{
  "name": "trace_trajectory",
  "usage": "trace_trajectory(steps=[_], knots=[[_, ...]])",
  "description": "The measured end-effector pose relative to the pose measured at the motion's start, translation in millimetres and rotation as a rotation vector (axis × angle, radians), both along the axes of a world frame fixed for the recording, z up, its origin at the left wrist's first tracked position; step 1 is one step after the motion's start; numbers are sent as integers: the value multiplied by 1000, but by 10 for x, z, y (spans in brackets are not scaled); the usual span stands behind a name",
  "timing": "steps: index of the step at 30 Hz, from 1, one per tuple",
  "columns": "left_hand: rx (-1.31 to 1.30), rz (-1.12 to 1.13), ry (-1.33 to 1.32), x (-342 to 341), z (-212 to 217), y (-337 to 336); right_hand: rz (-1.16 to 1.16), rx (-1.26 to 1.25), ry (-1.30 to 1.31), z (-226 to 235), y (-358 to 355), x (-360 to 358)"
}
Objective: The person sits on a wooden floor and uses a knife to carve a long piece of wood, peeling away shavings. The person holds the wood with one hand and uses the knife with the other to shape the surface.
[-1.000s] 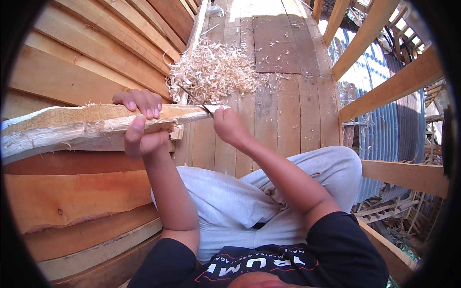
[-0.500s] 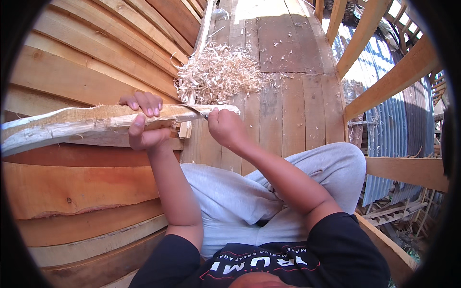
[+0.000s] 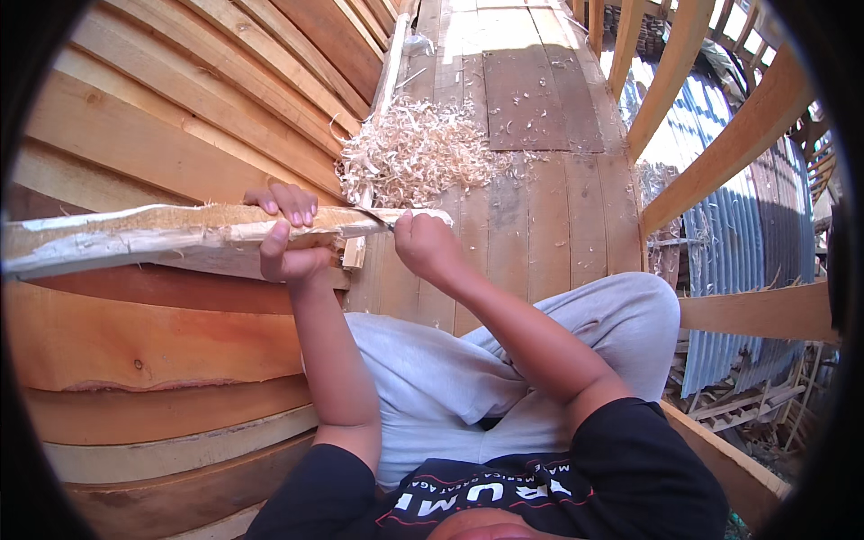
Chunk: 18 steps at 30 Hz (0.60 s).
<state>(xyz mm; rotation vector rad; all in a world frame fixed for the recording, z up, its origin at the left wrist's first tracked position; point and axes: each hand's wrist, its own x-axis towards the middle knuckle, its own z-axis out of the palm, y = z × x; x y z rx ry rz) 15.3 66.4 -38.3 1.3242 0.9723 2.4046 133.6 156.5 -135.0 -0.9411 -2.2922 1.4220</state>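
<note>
**Pale wood, grey cloth, black shirt**

The stick (image 3: 180, 236) shows whitish-grey with a tan, fibrous top. Shavings (image 3: 416, 160) are cream-blond. Planks on the wall (image 3: 153, 337) run orange-brown, the floor boards (image 3: 540, 216) a duller tan. Trousers (image 3: 450, 378) light grey; shirt (image 3: 630, 477) black with white and red print. Corrugated sheet (image 3: 738, 234) blue-grey, striped.

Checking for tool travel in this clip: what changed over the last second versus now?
Little changed. The right hand with its thin blade sits a touch nearer the person on the long wooden stick, close to the stick's tip. The left hand keeps the same grip around the stick. Nothing was taken up or let go. The shavings pile on the plank floor looks unchanged.
</note>
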Motion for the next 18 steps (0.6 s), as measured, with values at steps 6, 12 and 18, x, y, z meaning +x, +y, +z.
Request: trace_trajectory(steps=[6, 12, 18], knots=[[12, 28, -130, -307, -22, -63, -34, -14, -33, -151, -61, -52], [30, 32, -73, -206, -74, -221, 41, 4, -9, 327, 65, 132], [22, 45, -129, 23, -31, -26, -75, 31, -54, -338, 104, 9]])
